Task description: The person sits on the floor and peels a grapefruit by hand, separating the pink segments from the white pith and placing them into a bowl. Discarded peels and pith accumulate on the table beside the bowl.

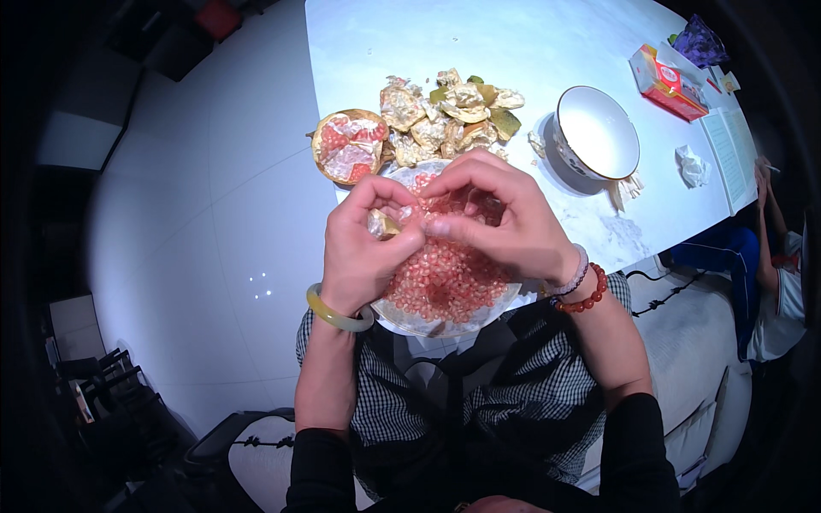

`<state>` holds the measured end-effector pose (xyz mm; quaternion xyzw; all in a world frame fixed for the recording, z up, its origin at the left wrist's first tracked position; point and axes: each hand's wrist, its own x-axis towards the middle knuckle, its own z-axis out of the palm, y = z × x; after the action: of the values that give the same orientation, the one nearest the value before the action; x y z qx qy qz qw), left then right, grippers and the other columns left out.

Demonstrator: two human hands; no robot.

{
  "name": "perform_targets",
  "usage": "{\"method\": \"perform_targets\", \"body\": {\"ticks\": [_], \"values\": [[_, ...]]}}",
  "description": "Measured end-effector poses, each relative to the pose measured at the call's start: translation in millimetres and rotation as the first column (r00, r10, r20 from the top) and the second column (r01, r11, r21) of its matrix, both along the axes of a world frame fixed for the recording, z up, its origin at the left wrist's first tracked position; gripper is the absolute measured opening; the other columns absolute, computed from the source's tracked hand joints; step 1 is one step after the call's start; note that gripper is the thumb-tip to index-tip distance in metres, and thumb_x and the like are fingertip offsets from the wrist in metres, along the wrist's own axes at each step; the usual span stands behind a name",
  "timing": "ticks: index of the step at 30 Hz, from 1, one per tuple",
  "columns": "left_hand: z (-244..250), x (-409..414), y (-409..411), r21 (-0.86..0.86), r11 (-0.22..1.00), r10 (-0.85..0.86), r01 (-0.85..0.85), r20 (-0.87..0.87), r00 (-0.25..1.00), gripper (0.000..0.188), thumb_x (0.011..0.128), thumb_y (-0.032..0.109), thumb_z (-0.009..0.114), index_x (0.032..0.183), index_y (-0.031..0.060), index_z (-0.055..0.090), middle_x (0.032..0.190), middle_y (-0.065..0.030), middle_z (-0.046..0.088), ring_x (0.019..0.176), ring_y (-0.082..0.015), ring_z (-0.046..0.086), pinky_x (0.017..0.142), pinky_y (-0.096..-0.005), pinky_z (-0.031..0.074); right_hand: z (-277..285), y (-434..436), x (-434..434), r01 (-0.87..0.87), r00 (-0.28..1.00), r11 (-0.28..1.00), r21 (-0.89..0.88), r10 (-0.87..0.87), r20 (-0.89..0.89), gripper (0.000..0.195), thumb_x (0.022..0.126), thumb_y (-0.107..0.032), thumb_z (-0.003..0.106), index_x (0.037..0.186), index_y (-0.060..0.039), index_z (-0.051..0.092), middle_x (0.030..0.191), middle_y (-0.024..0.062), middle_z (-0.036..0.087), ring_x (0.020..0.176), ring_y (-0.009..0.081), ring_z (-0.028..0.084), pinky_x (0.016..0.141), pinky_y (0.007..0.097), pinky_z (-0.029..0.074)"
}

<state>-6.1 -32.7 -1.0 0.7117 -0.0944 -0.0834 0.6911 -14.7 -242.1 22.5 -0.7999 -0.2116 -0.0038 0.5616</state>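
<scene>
My left hand (369, 247) holds a piece of pomegranate (383, 224) with pale rind, partly hidden by the fingers. The fingertips of my right hand (507, 211) meet the left thumb at this piece; whether they pinch a seed cannot be told. Right below both hands is a clear bowl (436, 328) heaped with loose pomegranate seeds (449, 282). At the bowl's far left lies an opened pomegranate half (349, 147) with red seeds still in its chambers. Beyond the bowl, torn rinds and membranes (449, 118) lie in a pile on the table.
A white bowl (600, 131) stands right of the rind pile. Farther right are a red tissue box (670, 83), a crumpled tissue (693, 167), an open notebook (731, 154) and a purple bag (699, 42). Another person (770, 282) sits at the table's right edge, holding a thin white object.
</scene>
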Motion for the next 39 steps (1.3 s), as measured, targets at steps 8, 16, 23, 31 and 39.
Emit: {"method": "perform_targets", "body": {"ticks": [8,16,23,31,39], "values": [[-2,-1,-2,0.015,1.0,-0.017,0.018,-0.034,0.999,0.023,0.081,0.001,0.077,0.098,0.0008,0.062,0.091,0.0002,0.064,0.084,-0.0065,0.056,0.077,-0.0232,0.048,-2,4,-5,0.035,0.945,0.994,0.108,0.002,-0.327,0.015,0.095,-0.012,0.068,0.106,-0.0014,0.066,0.095,0.0017,0.064,0.084,0.0094,0.06,0.08,0.025,0.049],[3,3,-2,-0.437,0.899,-0.119,-0.022,-0.293,0.949,0.021,0.09,-0.004,0.066,0.109,0.0011,0.058,0.095,-0.0055,0.065,0.079,-0.0097,0.065,0.068,-0.0221,0.055,-12,0,3,0.171,0.983,0.976,0.139,-0.159,-0.089,0.019,0.096,-0.011,0.067,0.112,-0.0004,0.068,0.103,0.0057,0.058,0.086,0.0098,0.063,0.078,0.0216,0.051],[-5,2,-3,-0.508,0.861,-0.145,-0.029,-0.299,0.943,0.019,0.095,-0.004,0.063,0.113,-0.0021,0.059,0.098,-0.0084,0.065,0.084,-0.013,0.069,0.074,-0.0256,0.06,-11,18,-11,0.203,0.95,0.904,0.376,-0.089,-0.299,0.019,0.092,-0.004,0.071,0.109,0.0025,0.069,0.102,0.0107,0.068,0.087,0.0138,0.073,0.072,0.0225,0.058],[-1,-1,-11,-0.246,0.969,-0.032,0.001,-0.122,0.992,0.014,0.093,-0.005,0.067,0.106,-0.005,0.062,0.103,-0.0101,0.066,0.085,-0.0129,0.069,0.077,-0.025,0.061,-11,20,-9,0.195,0.965,0.932,0.306,-0.126,-0.232,0.015,0.092,-0.005,0.072,0.105,0.0021,0.071,0.094,0.0106,0.075,0.084,0.0127,0.073,0.073,0.0241,0.059],[-3,2,2,-0.339,0.937,-0.172,0.087,-0.229,0.958,0.012,0.094,-0.002,0.067,0.105,-0.0047,0.062,0.102,-0.0081,0.067,0.082,-0.0116,0.068,0.073,-0.0245,0.06,-10,17,-10,0.208,0.952,0.928,0.308,-0.12,-0.281,0.013,0.087,-0.008,0.078,0.095,0.0016,0.072,0.086,0.0073,0.073,0.078,0.0097,0.07,0.068,0.0231,0.056]]}}
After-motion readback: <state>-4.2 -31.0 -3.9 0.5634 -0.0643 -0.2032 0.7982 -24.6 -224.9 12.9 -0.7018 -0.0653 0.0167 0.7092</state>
